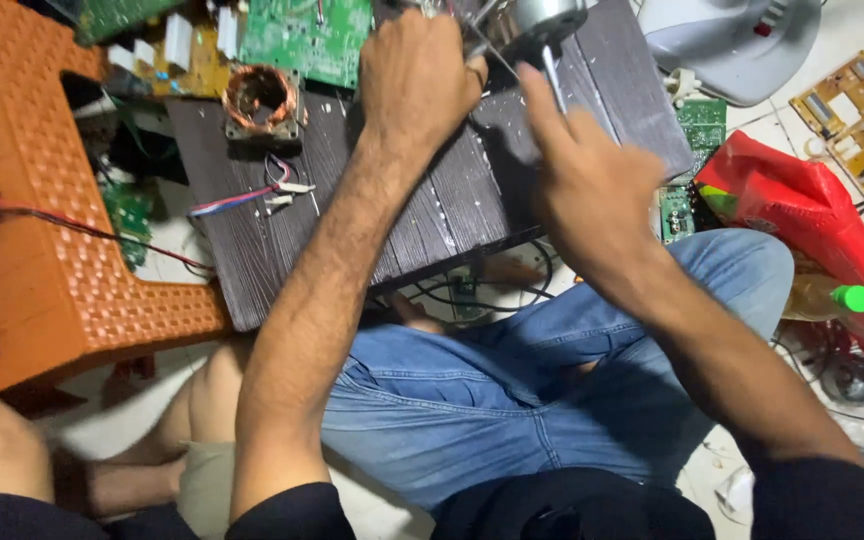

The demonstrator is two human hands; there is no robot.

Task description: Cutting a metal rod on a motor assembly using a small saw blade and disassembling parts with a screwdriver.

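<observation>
Screwdriver (555, 85) between right hand (592, 190) fingers

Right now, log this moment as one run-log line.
left hand: gripping motor | right hand: holding thin metal tool | surface: dark board

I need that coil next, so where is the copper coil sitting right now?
In the head view, the copper coil sits at the upper left on the dark board, just below the green circuit board and left of the left hand.
</observation>
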